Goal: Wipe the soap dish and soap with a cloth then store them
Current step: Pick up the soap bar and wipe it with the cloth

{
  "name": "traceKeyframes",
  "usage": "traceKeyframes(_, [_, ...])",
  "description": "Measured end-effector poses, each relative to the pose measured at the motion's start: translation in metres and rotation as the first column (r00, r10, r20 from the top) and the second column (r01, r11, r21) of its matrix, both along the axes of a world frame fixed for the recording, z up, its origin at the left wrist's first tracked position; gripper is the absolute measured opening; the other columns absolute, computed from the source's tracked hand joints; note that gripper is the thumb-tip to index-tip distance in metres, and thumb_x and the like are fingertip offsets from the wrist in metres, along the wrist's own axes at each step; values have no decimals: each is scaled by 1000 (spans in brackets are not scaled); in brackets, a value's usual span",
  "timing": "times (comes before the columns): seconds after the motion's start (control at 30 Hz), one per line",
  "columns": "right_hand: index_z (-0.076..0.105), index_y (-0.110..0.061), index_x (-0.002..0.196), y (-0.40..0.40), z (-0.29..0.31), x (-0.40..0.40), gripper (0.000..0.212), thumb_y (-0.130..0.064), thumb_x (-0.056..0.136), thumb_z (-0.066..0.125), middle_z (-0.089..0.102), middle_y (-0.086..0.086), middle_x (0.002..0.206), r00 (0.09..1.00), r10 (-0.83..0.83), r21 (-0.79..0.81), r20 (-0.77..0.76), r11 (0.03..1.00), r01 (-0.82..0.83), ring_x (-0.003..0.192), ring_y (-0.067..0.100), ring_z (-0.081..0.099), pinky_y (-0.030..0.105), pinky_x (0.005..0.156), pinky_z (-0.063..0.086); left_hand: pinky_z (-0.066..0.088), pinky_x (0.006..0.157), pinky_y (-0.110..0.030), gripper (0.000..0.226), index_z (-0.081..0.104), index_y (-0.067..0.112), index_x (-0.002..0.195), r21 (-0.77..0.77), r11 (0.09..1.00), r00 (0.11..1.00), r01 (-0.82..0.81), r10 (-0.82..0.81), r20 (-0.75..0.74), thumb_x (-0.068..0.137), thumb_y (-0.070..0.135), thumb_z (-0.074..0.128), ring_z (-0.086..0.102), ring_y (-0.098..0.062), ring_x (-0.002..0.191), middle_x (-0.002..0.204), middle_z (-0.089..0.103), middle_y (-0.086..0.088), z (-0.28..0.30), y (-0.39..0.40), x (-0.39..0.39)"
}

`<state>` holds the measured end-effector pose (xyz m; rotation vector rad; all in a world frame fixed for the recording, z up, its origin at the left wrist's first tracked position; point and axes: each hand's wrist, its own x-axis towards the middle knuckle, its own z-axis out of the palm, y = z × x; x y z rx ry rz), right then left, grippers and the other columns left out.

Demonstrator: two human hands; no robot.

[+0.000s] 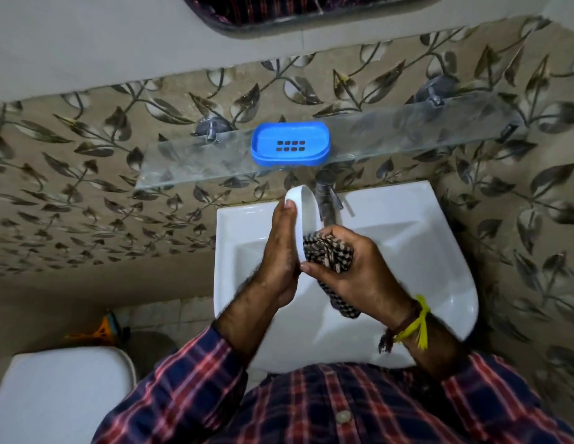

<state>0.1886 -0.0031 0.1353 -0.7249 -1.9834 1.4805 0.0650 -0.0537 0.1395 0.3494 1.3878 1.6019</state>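
My left hand (279,248) holds a white oval soap dish part (306,206) on edge above the sink, fingers along its back. Pressed against the part's lower inner side is a bunched black-and-white checked cloth (327,251), gripped by my right hand (359,267). One end of the cloth hangs down below my right palm. A blue soap dish tray (290,144) with drain slots lies flat on the glass shelf (407,129), and nothing is in it. No bar of soap shows.
The white sink (423,251) is under both hands, with a metal tap (327,200) just behind the white part. A white toilet cistern lid (61,389) is at lower left. The patterned tile wall (87,187) carries the shelf, below a mirror (279,8).
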Motion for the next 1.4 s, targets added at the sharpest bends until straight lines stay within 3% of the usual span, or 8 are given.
traceKeyframes(0.13, [68,-13,95,0,1,-5,25,-15,76,85,73,-5,86,1000,11,8,10,1000,-11,83,8,70,30,79,55,60,71,-28,50,59,13,134,-82,996,999,22,-20,25,106,45,32,74,-15,93,104,77,-4,2,-3,1])
traceKeyframes(0.27, [64,-10,100,-2,-4,1,34,-20,76,87,71,-5,92,999,46,116,22,992,-48,87,8,68,25,79,55,60,70,-29,50,54,15,139,-93,995,999,-20,17,-30,104,48,38,71,-18,93,119,70,-14,7,-5,-10])
traceKeyframes(0.77, [69,-13,97,-5,-16,-3,30,-19,75,88,72,-1,90,997,53,311,54,948,-67,84,19,69,38,76,56,58,57,-35,60,64,26,124,-282,948,988,145,-152,-3,98,66,28,75,-22,72,91,77,-5,14,-19,-22])
traceKeyframes(0.87, [70,-11,90,-6,-8,-13,25,-14,72,88,75,6,86,990,-113,-53,-85,993,108,80,22,72,42,79,60,53,93,-31,59,44,45,142,-187,977,913,106,-170,-370,95,68,16,58,-17,126,146,55,-1,16,-25,-17])
traceKeyframes(0.97, [70,1,95,-6,1,-22,30,-1,69,86,75,20,95,965,-174,-520,-194,853,49,90,37,73,58,86,58,22,124,-45,67,25,24,154,18,989,607,147,-76,-791,99,63,17,18,-20,154,163,27,-4,-13,-32,-12])
traceKeyframes(1.13, [65,14,101,-4,18,-25,28,12,75,76,72,17,89,957,-139,-626,-255,778,-54,79,26,71,33,72,59,48,93,-60,54,53,8,129,203,978,674,44,121,-729,104,44,22,62,-36,113,123,63,-15,-23,-14,-15])
traceKeyframes(1.27, [66,9,100,-4,14,-24,25,3,79,78,71,13,86,957,-138,-537,-253,843,-21,81,21,69,35,75,59,51,80,-42,42,61,4,100,253,963,721,-93,240,-650,104,17,22,63,-27,86,91,67,-10,-14,-6,-7])
traceKeyframes(1.4, [67,4,96,-5,8,-19,21,-4,81,80,70,25,88,981,-58,-347,-187,938,-10,80,19,66,42,78,58,51,84,-45,53,64,-2,94,176,973,815,-148,221,-536,101,35,27,63,-32,88,89,68,-11,-19,-1,-6])
